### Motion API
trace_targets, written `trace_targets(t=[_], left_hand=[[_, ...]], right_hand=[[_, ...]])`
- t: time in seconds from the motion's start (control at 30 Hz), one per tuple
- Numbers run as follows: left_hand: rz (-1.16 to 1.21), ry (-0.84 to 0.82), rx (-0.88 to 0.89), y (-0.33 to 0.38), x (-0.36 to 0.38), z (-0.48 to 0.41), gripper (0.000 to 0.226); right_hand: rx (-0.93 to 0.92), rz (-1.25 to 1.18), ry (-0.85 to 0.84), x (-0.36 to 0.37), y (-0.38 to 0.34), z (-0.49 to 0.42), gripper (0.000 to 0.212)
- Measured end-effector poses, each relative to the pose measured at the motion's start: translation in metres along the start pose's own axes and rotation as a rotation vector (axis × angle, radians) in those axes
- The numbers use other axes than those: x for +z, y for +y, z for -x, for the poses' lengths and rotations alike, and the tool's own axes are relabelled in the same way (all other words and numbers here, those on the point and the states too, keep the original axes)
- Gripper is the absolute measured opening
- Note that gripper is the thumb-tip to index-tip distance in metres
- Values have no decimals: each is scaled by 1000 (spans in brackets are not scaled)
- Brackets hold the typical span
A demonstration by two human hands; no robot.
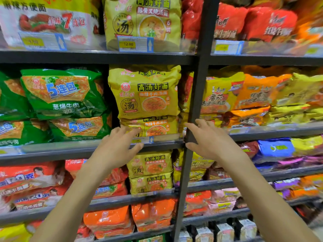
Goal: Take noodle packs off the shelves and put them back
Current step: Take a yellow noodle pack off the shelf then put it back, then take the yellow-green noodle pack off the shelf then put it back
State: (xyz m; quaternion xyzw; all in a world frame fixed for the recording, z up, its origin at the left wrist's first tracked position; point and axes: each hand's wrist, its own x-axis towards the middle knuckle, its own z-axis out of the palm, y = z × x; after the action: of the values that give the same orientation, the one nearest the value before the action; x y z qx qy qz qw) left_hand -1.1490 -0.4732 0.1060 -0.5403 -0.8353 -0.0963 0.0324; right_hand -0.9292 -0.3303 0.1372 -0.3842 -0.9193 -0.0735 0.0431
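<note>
A stack of yellow noodle multipacks stands on the middle shelf [73, 149]: an upper pack [145, 95] and a lower pack [153, 127] beneath it. My left hand [118, 145] reaches up with fingers spread and relaxed, its fingertips at the lower pack's left front corner, holding nothing. My right hand [208, 137] is raised to the right of that stack, fingers straight, in front of the dark upright post [195, 105], and is empty too.
Green five-packs [61, 95] fill the shelf to the left, yellow and orange packs [244, 95] lie to the right of the post. More yellow packs [150, 170] sit one shelf down, red and orange packs lower, and another yellow pack [141, 23] on the shelf above.
</note>
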Motion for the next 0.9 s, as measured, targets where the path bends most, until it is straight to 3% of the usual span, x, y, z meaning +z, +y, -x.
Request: trace_targets(t=[0.3,0.53,0.9], left_hand=[[-197,-114,5,77,-22,35,64],[-248,-103,37,130,-32,67,62],[-282,-98,165,225,-63,84,59]], right_hand=[[-14,36,-73,0,40,63,69],[10,17,-141,-12,66,115,57],[118,28,-149,-41,131,177,65]])
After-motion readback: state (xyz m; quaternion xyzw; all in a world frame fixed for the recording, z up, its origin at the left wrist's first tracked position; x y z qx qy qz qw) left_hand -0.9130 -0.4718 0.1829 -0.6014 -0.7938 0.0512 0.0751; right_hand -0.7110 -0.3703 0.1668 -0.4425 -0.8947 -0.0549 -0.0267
